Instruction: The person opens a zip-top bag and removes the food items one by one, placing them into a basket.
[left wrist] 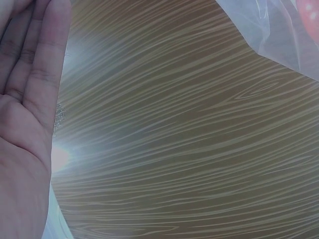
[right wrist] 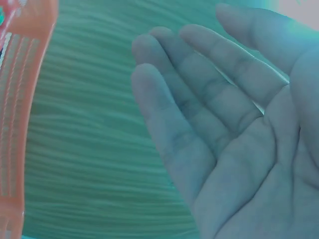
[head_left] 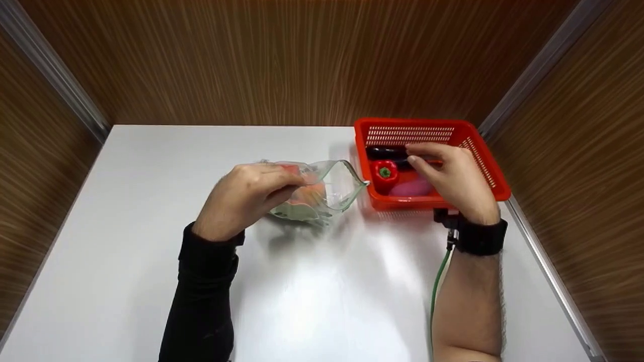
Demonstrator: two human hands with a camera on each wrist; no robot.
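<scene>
The left hand point(head_left: 249, 193) rests on top of a clear plastic bag point(head_left: 322, 193), its fingers bent over the bag's upper edge and holding it; in the left wrist view the palm and fingers look fairly straight, with a corner of the bag at the top right. The bag lies on the white table point(head_left: 151, 201) near its middle, its open mouth turned toward the basket, and something orange and red shows through the film, too blurred to name. The right hand point(head_left: 450, 176) hovers over the red plastic basket point(head_left: 490, 173) with its fingers relaxed and extended, holding nothing; the right wrist view shows the open palm with the basket's rim at the left edge.

One bag and one basket are on the table. In the basket lie three things: one dark eggplant point(head_left: 385, 152) at the back, one red bell pepper point(head_left: 385, 173) with a green stem in front of it, and one pink rounded item point(head_left: 410, 188) beside the pepper, partly under the right hand. The fingertips are just above the eggplant's right end. The basket stands just beside the bag's mouth, at the table's right side. Wood-grain panels point(head_left: 302, 60) enclose the table.
</scene>
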